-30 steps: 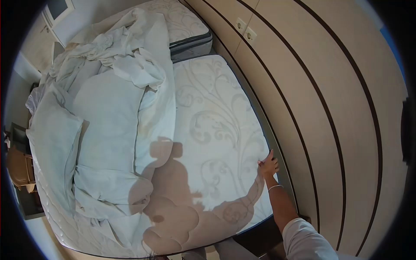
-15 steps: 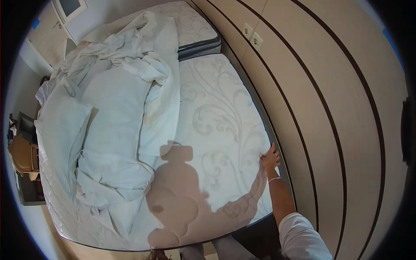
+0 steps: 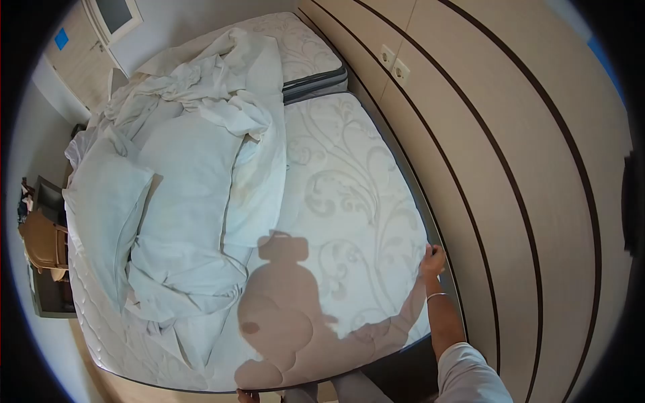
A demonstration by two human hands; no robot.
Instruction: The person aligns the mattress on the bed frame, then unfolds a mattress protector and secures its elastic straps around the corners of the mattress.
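The person wears a pale, whitish top [image 3: 467, 376] whose loose short sleeve, softly creased, ends above the right elbow. Round the right wrist sits a thin, light-coloured band [image 3: 437, 294], narrow and plain. Greyish trousers [image 3: 353, 388] show at the near edge, their lower part out of view. The hands are bare, without gloves; finer details are too small to tell.
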